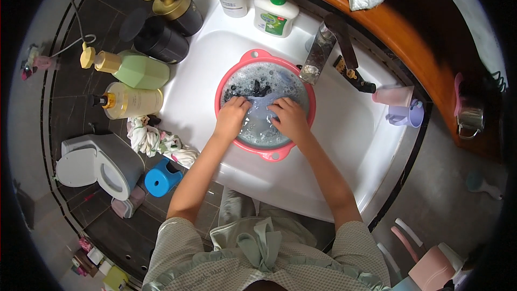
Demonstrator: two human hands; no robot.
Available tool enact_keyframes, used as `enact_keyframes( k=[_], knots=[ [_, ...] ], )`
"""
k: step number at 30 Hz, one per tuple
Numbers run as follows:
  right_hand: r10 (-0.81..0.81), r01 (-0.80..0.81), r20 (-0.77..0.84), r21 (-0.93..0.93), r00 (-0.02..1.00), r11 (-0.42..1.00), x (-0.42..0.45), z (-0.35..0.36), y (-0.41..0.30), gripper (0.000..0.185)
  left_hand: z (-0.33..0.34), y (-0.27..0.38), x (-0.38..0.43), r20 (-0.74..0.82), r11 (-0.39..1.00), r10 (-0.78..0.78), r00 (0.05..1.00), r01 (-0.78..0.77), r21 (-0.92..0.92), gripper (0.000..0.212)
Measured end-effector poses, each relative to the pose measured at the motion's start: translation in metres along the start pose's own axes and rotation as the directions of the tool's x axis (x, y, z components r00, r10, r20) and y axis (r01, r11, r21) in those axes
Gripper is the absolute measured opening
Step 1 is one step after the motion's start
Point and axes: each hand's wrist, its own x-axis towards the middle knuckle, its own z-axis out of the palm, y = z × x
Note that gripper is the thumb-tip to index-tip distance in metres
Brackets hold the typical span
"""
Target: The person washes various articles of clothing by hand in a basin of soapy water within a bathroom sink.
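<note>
A round pink plastic basin (278, 155) stands in the white sink (343, 129), holding sudsy water. Light bluish fabric (262, 104) lies partly under the foam, along with some black pieces (260, 88) whose kind I cannot tell. My left hand (235, 116) reaches over the basin's left side, its curled fingers on the fabric's edge. Opposite it, my right hand (288, 118) has bent fingers at the right part of the same fabric. Both hands appear to grip it, with fingertips partly hidden by cloth and water.
A metal faucet (319, 54) rises behind the basin's right side. Pump bottles, including a green one (141, 69), line the left rim near a crumpled floral cloth (149, 137). A Dettol bottle (276, 14) stands at the back. At the right are a pink tube (394, 95) and purple cup (408, 115).
</note>
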Motion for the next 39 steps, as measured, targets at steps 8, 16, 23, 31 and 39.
enact_keyframes(
  k=[8,16,23,31,39],
  knots=[
    [0.44,-0.431,0.075,0.402,0.895,0.808,0.005,-0.001,0.014,0.014,-0.005,-0.017,0.009,0.097,0.952,-0.083,0.992,0.108,-0.285,0.005],
    [0.535,-0.571,0.205,0.362,0.82,0.737,0.016,0.007,0.006,0.027,0.026,-0.013,0.006,0.332,0.293,-0.493,0.804,0.513,-0.807,0.013],
    [0.633,-0.623,0.21,-0.118,0.746,0.773,0.014,0.036,0.015,0.028,0.058,-0.004,0.005,0.158,0.701,-0.592,0.79,0.601,-0.384,0.037],
    [0.538,-0.304,0.038,0.858,0.842,0.415,0.022,0.045,-0.038,0.017,0.062,0.018,0.021,0.306,-0.036,-0.665,0.681,0.38,-0.924,0.028],
    [0.593,-0.381,-0.182,0.613,0.785,0.692,0.039,0.042,-0.054,0.031,0.038,0.038,0.025,0.465,-0.179,-0.593,0.657,0.456,-0.872,0.028]
  ],
)
